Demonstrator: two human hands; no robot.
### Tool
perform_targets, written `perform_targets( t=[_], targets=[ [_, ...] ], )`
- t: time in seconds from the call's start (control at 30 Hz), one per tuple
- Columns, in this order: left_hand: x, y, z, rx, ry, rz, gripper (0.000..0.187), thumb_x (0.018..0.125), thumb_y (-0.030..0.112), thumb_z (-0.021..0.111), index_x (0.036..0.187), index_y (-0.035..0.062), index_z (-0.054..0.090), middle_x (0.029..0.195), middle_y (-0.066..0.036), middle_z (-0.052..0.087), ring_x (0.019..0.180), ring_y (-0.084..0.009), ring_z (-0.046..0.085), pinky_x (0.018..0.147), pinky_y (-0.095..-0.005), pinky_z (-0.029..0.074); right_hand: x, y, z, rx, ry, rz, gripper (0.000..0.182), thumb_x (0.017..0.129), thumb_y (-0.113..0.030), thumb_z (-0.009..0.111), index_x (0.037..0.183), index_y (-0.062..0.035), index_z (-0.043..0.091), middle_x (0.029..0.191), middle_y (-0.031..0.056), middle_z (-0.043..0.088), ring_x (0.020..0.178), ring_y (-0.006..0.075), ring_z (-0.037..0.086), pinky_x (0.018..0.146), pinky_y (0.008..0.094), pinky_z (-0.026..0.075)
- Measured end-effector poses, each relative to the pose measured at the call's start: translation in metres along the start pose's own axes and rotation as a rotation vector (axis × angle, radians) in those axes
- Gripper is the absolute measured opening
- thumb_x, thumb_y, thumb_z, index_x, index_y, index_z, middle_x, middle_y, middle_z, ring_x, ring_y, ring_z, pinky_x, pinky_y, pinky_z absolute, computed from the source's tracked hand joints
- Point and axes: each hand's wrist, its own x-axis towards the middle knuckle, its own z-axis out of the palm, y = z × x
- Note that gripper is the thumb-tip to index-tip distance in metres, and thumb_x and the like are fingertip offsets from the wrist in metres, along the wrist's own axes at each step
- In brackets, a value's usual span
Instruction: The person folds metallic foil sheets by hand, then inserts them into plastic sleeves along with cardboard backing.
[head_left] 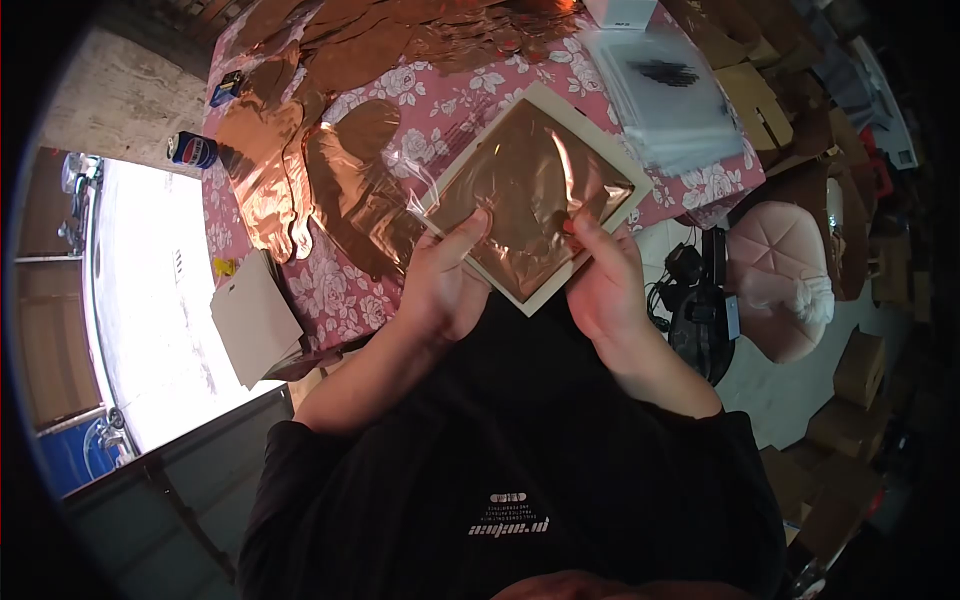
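Between my two hands is a flat clear plastic bag holding folded copper-coloured foil, with a pale card border around it. It is tilted so that one corner points toward my body. My left hand grips its lower left edge, thumb on top and fingers hidden beneath. The lower right edge is held by my right hand, also with its thumb on top. Left of the bag, flat copper foil pieces that look like uninflated balloons lie on the flowered pink tablecloth.
More copper foil covers the table's far side. A stack of clear plastic bags lies at the right. White cards sit at the left edge, near a dark blue can. A pink stool and cardboard boxes stand at right.
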Motion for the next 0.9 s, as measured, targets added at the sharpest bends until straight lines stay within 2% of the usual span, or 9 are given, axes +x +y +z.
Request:
perform_targets(
  t=[0.13, 0.2, 0.23, 0.3, 0.43, 0.5, 0.63, 0.7, 0.9],
  targets=[
    [-0.003, -0.005, -0.01, 0.005, -0.045, -0.058, 0.034, 0.11, 0.005, 0.061, 0.144, 0.0057, 0.063, 0.136, -0.013, 0.072, 0.127, -0.0268, 0.068, 0.11, -0.0484, 0.055, 0.003, -0.006, 0.006, 0.046, 0.159, 0.014, 0.036, 0.11, -0.012, 0.062, 0.146, -0.0051, 0.059, 0.131, 0.0065, 0.07, 0.122, 0.0191, 0.067, 0.111, 0.0409, 0.051],
    [-0.002, -0.012, -0.016, 0.017, -0.069, -0.029, 0.026, 0.109, 0.005, 0.063, 0.134, 0.0055, 0.069, 0.131, -0.013, 0.075, 0.126, -0.0265, 0.069, 0.106, -0.0472, 0.057, 0.005, -0.003, -0.001, 0.071, 0.158, 0.008, 0.03, 0.111, -0.012, 0.061, 0.14, -0.0042, 0.062, 0.13, 0.0061, 0.07, 0.122, 0.0185, 0.066, 0.112, 0.041, 0.05],
    [-0.002, -0.011, -0.018, 0.017, -0.069, -0.031, 0.026, 0.109, 0.005, 0.063, 0.134, 0.0055, 0.069, 0.131, -0.013, 0.075, 0.126, -0.0265, 0.069, 0.106, -0.0472, 0.057, 0.006, -0.002, 0.001, 0.071, 0.159, 0.008, 0.03, 0.111, -0.012, 0.061, 0.14, -0.0042, 0.062, 0.13, 0.0061, 0.07, 0.122, 0.0185, 0.066, 0.112, 0.041, 0.05],
    [-0.002, -0.009, -0.019, -0.038, -0.073, -0.084, 0.017, 0.107, 0.004, 0.066, 0.123, 0.0055, 0.073, 0.126, -0.011, 0.076, 0.122, -0.024, 0.07, 0.104, -0.0454, 0.057, 0.008, -0.002, 0.008, 0.079, 0.191, -0.039, 0.021, 0.111, -0.012, 0.061, 0.131, -0.0055, 0.065, 0.123, 0.0047, 0.071, 0.118, 0.0179, 0.067, 0.11, 0.0399, 0.051],
    [-0.002, -0.012, -0.019, -0.077, -0.029, -0.029, 0.018, 0.106, 0.004, 0.067, 0.123, 0.0076, 0.071, 0.119, -0.006, 0.076, 0.118, -0.0207, 0.07, 0.105, -0.0434, 0.056, 0.007, 0.001, 0.0, 0.13, 0.119, -0.01, 0.017, 0.11, -0.008, 0.063, 0.126, -0.0083, 0.064, 0.123, 0.0023, 0.069, 0.119, 0.0147, 0.063, 0.11, 0.0365, 0.048],
    [-0.004, -0.011, -0.016, -0.065, -0.004, -0.056, 0.02, 0.107, 0.004, 0.067, 0.125, 0.0122, 0.07, 0.114, -0.001, 0.074, 0.116, -0.0174, 0.07, 0.109, -0.0427, 0.054, 0.006, 0.003, -0.001, 0.113, 0.141, -0.01, 0.016, 0.109, -0.008, 0.064, 0.125, -0.0081, 0.065, 0.12, 0.0017, 0.069, 0.118, 0.0139, 0.063, 0.109, 0.0352, 0.048],
    [-0.005, -0.014, -0.021, -0.039, -0.014, -0.048, 0.026, 0.108, 0.004, 0.066, 0.13, 0.0168, 0.068, 0.115, 0.001, 0.073, 0.117, -0.0156, 0.068, 0.111, -0.0438, 0.052, 0.006, 0.006, -0.006, 0.076, 0.183, -0.001, 0.015, 0.109, -0.008, 0.064, 0.124, -0.0078, 0.065, 0.119, 0.0015, 0.069, 0.118, 0.0138, 0.063, 0.108, 0.0347, 0.047],
    [-0.007, -0.016, -0.019, -0.042, -0.01, -0.047, 0.028, 0.108, 0.004, 0.065, 0.134, 0.0168, 0.065, 0.12, 0.0, 0.072, 0.12, -0.016, 0.067, 0.112, -0.0441, 0.052, 0.007, 0.01, -0.008, 0.086, 0.188, -0.048, 0.023, 0.111, -0.015, 0.062, 0.131, -0.0051, 0.066, 0.127, 0.0059, 0.071, 0.122, 0.019, 0.066, 0.112, 0.0407, 0.05],
    [-0.008, -0.008, -0.009, -0.023, -0.114, -0.12, 0.037, 0.11, 0.005, 0.063, 0.145, 0.0139, 0.059, 0.137, -0.004, 0.069, 0.131, -0.0207, 0.065, 0.116, -0.0453, 0.05, 0.007, 0.001, -0.001, 0.124, 0.163, 0.035, 0.025, 0.11, -0.015, 0.062, 0.133, -0.0049, 0.065, 0.129, 0.0067, 0.07, 0.125, 0.021, 0.065, 0.113, 0.0427, 0.049]
  ],
)
